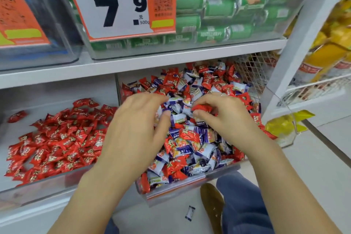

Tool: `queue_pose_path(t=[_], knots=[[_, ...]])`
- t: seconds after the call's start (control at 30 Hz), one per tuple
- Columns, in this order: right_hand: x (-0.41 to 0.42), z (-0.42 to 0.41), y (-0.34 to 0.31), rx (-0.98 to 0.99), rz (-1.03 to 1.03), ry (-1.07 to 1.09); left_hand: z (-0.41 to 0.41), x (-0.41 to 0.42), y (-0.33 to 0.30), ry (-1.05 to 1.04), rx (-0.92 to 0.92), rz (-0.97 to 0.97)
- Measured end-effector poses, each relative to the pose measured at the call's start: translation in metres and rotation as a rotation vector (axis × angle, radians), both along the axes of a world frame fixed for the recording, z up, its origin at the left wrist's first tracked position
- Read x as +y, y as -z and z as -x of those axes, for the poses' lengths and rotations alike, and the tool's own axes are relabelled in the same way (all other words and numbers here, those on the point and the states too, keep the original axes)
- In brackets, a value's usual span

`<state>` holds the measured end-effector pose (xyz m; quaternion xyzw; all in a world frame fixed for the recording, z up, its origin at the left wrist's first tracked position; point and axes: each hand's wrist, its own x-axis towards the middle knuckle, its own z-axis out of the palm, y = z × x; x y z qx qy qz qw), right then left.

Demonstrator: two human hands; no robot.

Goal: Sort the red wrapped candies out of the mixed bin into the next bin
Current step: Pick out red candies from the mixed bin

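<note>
The mixed bin (190, 182) on the low shelf holds a heap of red and purple-white wrapped candies. Both my hands are over its middle. My right hand (222, 118) pinches a red wrapped candy (202, 108) between thumb and fingertips, just above the heap. My left hand (138, 119) reaches into the pile with its fingers curled down among the purple-white candies (178, 118); I cannot tell whether it holds one. To the left, the adjoining bin (38, 188) holds only red candies (62, 138), spread in a loose layer.
A clear divider (116, 89) separates the two bins. A shelf board (133, 64) hangs close above them, carrying green packs and a price sign. One purple-white candy (190, 213) lies on the floor by my shoe (211, 205). A wire rack with yellow packs (284, 123) stands to the right.
</note>
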<state>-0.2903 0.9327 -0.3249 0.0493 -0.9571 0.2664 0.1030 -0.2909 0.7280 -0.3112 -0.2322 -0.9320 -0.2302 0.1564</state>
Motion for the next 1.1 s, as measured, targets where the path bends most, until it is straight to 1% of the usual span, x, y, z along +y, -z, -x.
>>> queue_pose_path(t=[0.07,0.1,0.17,0.23,0.33,0.4,0.57,0.7,0.77,0.87,0.97,1.1], knots=[[0.015,-0.007,-0.001,0.062,0.057,0.064,-0.010,0.020,0.000,0.104,0.011,0.016],[0.022,-0.010,-0.001,0.072,0.062,0.094,-0.015,0.030,0.002,0.155,0.001,0.064],[0.037,-0.016,0.001,0.059,0.035,0.144,-0.019,0.045,0.016,0.229,-0.077,0.153],[0.053,-0.020,0.005,0.048,-0.002,0.208,-0.016,0.050,0.027,0.265,-0.103,0.223],[0.077,-0.027,0.005,0.048,-0.006,0.340,-0.005,0.049,0.038,0.257,-0.039,0.229],[0.089,-0.033,0.003,0.053,0.018,0.390,0.001,0.047,0.042,0.243,-0.025,0.260],[0.093,-0.042,0.008,-0.090,-0.044,0.343,0.002,0.044,0.042,0.277,0.045,0.309],[0.080,-0.033,0.016,-0.103,-0.123,0.293,0.017,0.034,0.043,0.257,0.037,0.265],[0.073,-0.026,0.019,-0.097,-0.114,0.282,0.021,0.032,0.043,0.230,-0.002,0.243],[0.066,-0.014,0.025,-0.098,-0.099,0.274,0.020,0.033,0.046,0.223,-0.002,0.211],[0.059,-0.004,0.031,-0.133,-0.117,0.253,0.018,0.031,0.045,0.204,0.019,0.106],[0.054,0.000,0.033,-0.088,-0.116,0.257,0.017,0.033,0.038,0.140,0.060,-0.003]])
